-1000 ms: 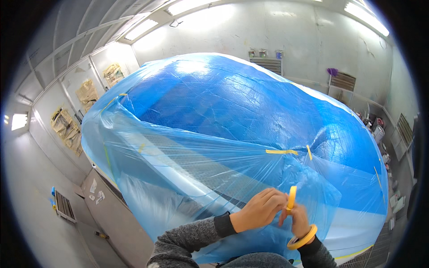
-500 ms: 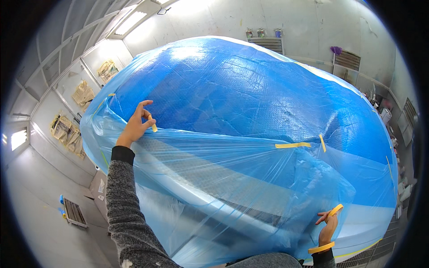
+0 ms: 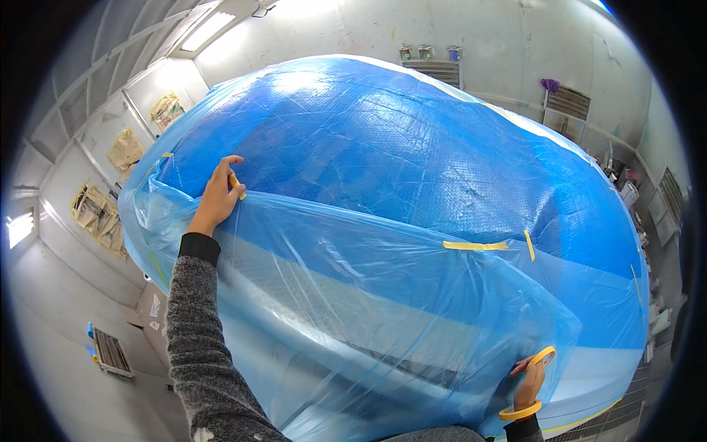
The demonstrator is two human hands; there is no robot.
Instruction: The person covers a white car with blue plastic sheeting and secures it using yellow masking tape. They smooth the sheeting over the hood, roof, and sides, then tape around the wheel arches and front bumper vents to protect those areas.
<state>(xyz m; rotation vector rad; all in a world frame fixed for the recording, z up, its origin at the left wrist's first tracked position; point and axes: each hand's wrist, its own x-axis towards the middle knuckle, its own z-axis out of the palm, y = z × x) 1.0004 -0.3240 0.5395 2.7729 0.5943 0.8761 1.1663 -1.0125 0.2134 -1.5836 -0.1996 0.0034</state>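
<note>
My left hand (image 3: pixel 213 204) is closed on a short strip of yellow masking tape (image 3: pixel 237 186), at the upper edge of a thin translucent blue plastic film (image 3: pixel 309 258). The film drapes over a large rounded body covered in darker blue sheeting (image 3: pixel 353 140). Low on the right, my right hand (image 3: pixel 528 384) has its fingers curled, with a roll of yellow masking tape (image 3: pixel 544 355) at them. A second tape roll (image 3: pixel 520 411) encircles that wrist like a bracelet. Between the hands, a tape strip (image 3: pixel 476 246) fixes the film's upper edge; another strip (image 3: pixel 529 245) stands beside it.
Pale walls surround the covered body. Paper-covered panels (image 3: pixel 99 219) hang on the left wall, above a vent grille (image 3: pixel 113 351). Several small cans (image 3: pixel 425 53) stand on a ledge at the back. Assorted items (image 3: pixel 630 193) line the right side.
My left hand has moved slightly up with the tape strip, and the film edge beneath it is higher and smoother. The right hand's fingers have drawn in closer to the tape roll.
</note>
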